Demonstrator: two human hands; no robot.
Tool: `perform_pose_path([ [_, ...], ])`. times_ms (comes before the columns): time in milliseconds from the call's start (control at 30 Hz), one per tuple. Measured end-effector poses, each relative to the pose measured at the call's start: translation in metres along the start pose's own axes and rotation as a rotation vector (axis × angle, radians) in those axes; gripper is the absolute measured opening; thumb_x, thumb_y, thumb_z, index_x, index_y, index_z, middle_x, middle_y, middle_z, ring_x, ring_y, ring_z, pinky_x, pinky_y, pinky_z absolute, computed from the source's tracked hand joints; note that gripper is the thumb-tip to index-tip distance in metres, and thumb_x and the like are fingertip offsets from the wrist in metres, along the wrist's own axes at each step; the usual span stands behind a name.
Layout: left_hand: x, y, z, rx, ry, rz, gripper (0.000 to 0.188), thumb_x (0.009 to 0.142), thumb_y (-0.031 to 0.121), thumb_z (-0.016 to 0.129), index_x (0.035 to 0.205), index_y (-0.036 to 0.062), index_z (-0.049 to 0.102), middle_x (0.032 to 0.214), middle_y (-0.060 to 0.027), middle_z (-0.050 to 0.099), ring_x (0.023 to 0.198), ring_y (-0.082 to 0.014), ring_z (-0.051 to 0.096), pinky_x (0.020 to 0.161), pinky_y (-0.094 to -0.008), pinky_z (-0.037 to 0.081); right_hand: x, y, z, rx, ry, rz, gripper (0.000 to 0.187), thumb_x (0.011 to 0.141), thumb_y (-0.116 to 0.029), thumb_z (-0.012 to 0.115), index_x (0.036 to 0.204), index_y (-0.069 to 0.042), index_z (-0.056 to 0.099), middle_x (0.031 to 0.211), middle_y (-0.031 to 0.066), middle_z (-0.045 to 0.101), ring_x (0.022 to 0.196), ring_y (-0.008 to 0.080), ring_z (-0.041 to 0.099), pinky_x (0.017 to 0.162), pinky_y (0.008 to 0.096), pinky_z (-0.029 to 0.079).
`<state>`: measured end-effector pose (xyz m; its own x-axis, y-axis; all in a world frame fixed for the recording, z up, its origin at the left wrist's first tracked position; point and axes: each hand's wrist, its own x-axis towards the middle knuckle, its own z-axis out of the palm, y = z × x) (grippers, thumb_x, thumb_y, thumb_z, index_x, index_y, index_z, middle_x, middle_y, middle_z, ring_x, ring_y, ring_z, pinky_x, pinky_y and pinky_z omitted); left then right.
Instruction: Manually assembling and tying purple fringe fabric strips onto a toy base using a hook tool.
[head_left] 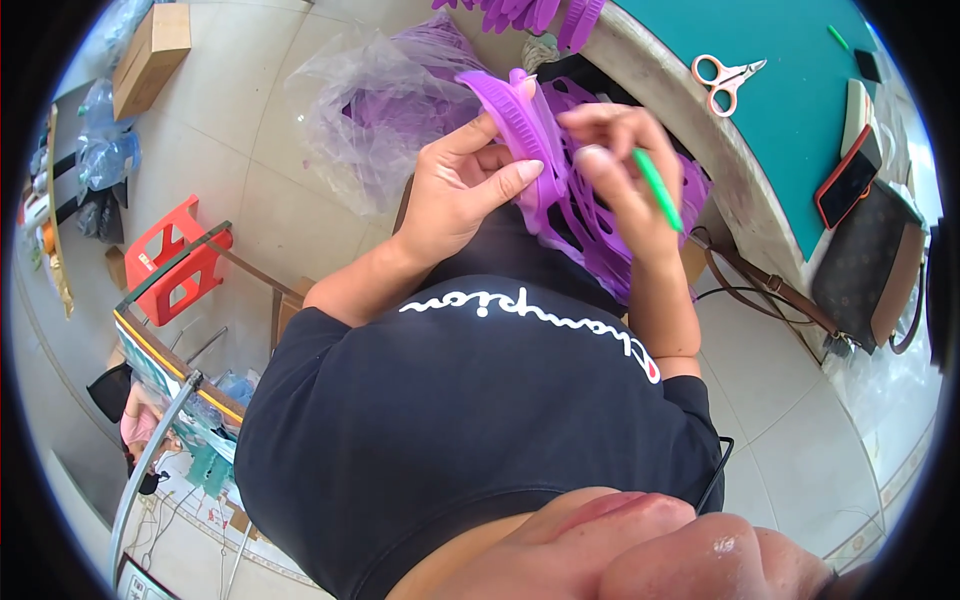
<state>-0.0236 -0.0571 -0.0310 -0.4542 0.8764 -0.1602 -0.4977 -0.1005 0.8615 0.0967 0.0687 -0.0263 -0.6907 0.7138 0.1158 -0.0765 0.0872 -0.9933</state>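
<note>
My left hand [455,190] is closed on a curved purple molded piece [512,118] with a ridged band along it. The thumb presses on its near face while the fingers go behind it. Just to the right, my right hand [632,185] has curled fingers around a slim green pen-like tool [657,192]. Its green end sticks out past the palm, and the working tip cannot be made out. Under and beyond both hands, more purple pieces with cut-out openings [600,235] lie over my lap.
A clear plastic bag [340,90] of purple parts lies beyond my left hand. The green-topped table [780,130] at right bears pink-handled scissors [722,85] and a phone [848,185]. A brown bag [870,270] is beside it. At left stands a red stool [170,260]; another person [140,415] is farther back.
</note>
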Motion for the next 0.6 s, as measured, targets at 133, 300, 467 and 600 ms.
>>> perform_pose_path([
  [133, 0.003, 0.001, -0.003, 0.031, -0.018, -0.044, 0.053, 0.088, -0.003, 0.061, 0.138, -0.0003, 0.044, 0.121, -0.0078, 0.059, 0.095, -0.0113, 0.061, 0.082, -0.0271, 0.052, -0.005, 0.013, -0.007, 0.168, -0.194, 0.140, 0.034, 0.082, 0.007, 0.065, 0.072, -0.010, 0.037, 0.090, 0.0097, 0.062, 0.077, 0.0103, 0.052, 0.073, 0.0219, 0.044],
  [300, 0.004, 0.007, -0.017, -0.080, -0.181, -0.448, 0.034, 0.086, 0.004, 0.065, 0.119, -0.0020, 0.058, 0.104, -0.0066, 0.065, 0.087, -0.0129, 0.063, 0.081, -0.0255, 0.050, 0.010, 0.019, -0.023, 0.515, 0.220, 0.229, 0.029, 0.086, 0.004, 0.062, 0.076, -0.011, 0.039, 0.091, 0.0109, 0.062, 0.077, 0.0150, 0.057, 0.072, 0.0265, 0.047],
  [467, 0.002, -0.010, -0.047, -0.047, -0.204, -0.398, 0.015, 0.081, 0.001, 0.063, 0.095, 0.0000, 0.066, 0.105, -0.0072, 0.065, 0.095, -0.0162, 0.061, 0.089, -0.0296, 0.045, 0.001, 0.016, -0.041, 0.944, 0.143, 0.516, 0.022, 0.092, 0.000, 0.053, 0.081, -0.012, 0.038, 0.097, 0.0131, 0.058, 0.084, 0.0199, 0.059, 0.081, 0.0320, 0.047],
  [600, 0.007, -0.012, -0.036, -0.351, -0.385, -0.328, 0.026, 0.071, 0.009, 0.061, 0.097, 0.0018, 0.064, 0.112, -0.0112, 0.060, 0.110, -0.0196, 0.050, 0.100, -0.0309, 0.031, -0.006, 0.011, -0.025, 0.745, -0.119, 0.482, 0.021, 0.092, -0.004, 0.054, 0.082, -0.012, 0.038, 0.089, 0.0115, 0.055, 0.084, 0.0199, 0.056, 0.077, 0.0301, 0.044],
])
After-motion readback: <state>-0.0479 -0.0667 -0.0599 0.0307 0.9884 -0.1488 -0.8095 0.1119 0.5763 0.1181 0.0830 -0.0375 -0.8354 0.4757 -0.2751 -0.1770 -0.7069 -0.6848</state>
